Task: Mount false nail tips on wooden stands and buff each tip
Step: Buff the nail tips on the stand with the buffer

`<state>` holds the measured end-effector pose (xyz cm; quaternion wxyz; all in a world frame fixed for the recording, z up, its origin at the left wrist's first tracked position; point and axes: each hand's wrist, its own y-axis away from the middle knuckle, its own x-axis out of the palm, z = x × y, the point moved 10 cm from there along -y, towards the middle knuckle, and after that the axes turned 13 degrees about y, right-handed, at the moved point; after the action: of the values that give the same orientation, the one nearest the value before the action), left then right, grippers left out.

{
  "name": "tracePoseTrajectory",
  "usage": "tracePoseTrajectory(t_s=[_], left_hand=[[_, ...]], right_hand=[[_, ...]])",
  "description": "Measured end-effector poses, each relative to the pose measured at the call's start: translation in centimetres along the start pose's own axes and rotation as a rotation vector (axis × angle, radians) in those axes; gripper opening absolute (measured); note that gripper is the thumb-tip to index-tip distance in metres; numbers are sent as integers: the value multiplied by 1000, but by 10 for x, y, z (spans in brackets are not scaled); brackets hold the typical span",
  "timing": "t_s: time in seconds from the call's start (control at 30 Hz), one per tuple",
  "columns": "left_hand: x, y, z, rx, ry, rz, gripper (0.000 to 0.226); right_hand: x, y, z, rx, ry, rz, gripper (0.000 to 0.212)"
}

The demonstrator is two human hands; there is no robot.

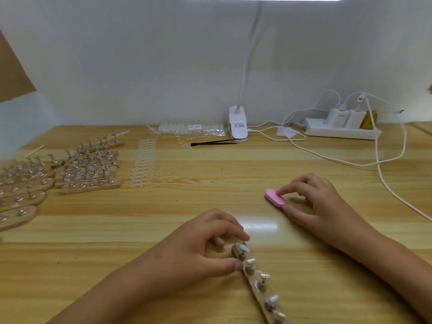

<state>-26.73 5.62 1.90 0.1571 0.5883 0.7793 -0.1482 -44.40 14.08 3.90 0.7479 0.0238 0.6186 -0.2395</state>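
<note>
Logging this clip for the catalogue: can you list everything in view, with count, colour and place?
table: one, light wood, under everything
near stand: one, tan wood, front centre
nail tips: several, whitish, on near stand
buffer: one, pink, right of centre
spare stands: many, tan, left side
tip strips: several, clear, centre left
tip bag: one, clear, back centre
thin tool: one, black, before the bag
clip lamp: one, white, back centre
power strip: one, white, back right
chargers: two, white, in power strip
cables: several, white, right side
left hand: one, grips near stand's far end
right hand: one, pinches buffer
</note>
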Motion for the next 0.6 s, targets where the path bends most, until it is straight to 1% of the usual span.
tracePoseTrajectory(t_s=[0.1, 0.2, 0.27, 0.3, 0.33, 0.43, 0.5, 0.57, 0.6], left_hand=[[0, -1, -2, 5, 16, -24, 24], [0, -3, -4, 9, 20, -79, 14], [-2, -5, -1, -33, 75, -125, 11], [-5, -6, 2, -67, 123, -156, 11], [-10, -6, 5, -100, 187, -192, 9], [-20, -7, 10, -153, 353, -262, 8], [-20, -8, 11, -157, 363, -259, 6], [-14, -8, 8, -133, 337, -226, 5], [-12, -9, 6, -111, 317, -217, 7]], right_hand=[[-4, 2, 7, -44, -22, -7, 25], [-5, 4, 15, -76, 19, 2, 25], [-4, 5, 19, -73, 31, -3, 24], [-4, 6, 19, -55, -15, -7, 25], [-3, 6, 18, -22, -110, -4, 27], [3, 8, 11, 100, -582, 46, 37], [12, 9, 11, 167, -819, 117, 32], [23, 9, 14, 260, -1080, 193, 36], [28, 9, 15, 313, -1216, 223, 35]])
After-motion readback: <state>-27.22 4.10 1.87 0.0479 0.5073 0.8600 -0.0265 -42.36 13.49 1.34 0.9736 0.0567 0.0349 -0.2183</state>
